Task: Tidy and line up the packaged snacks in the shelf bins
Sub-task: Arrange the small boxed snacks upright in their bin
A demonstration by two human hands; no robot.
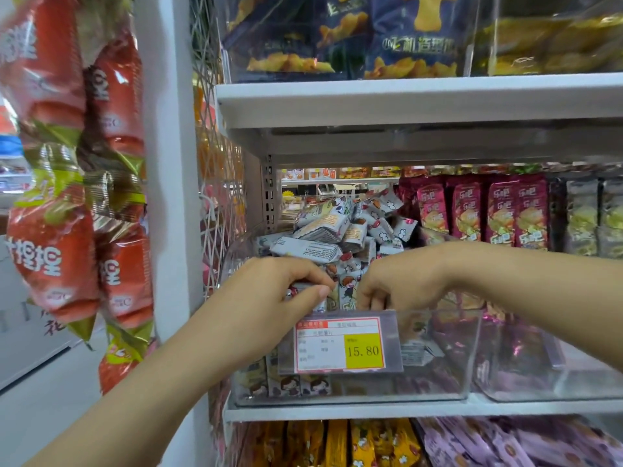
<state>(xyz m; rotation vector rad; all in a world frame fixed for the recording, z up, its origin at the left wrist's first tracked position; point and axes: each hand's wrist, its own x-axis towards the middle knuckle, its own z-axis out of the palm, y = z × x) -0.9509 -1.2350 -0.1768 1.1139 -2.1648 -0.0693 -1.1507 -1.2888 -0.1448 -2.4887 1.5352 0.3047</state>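
Observation:
A clear plastic bin on the middle shelf holds a loose heap of small white cartoon-printed snack packs. Along its front, several packs stand upright. My left hand pinches packs at the bin's front between thumb and curled fingers. Just to the right, my right hand curls its fingers round upright packs. A price tag reading 15.80 hangs on the bin's front wall.
Magenta snack packs stand in rows in the bin to the right. The shelf above carries blue snack bags. Red snack bags hang at the left beside a white post. Yellow and purple packs fill the shelf below.

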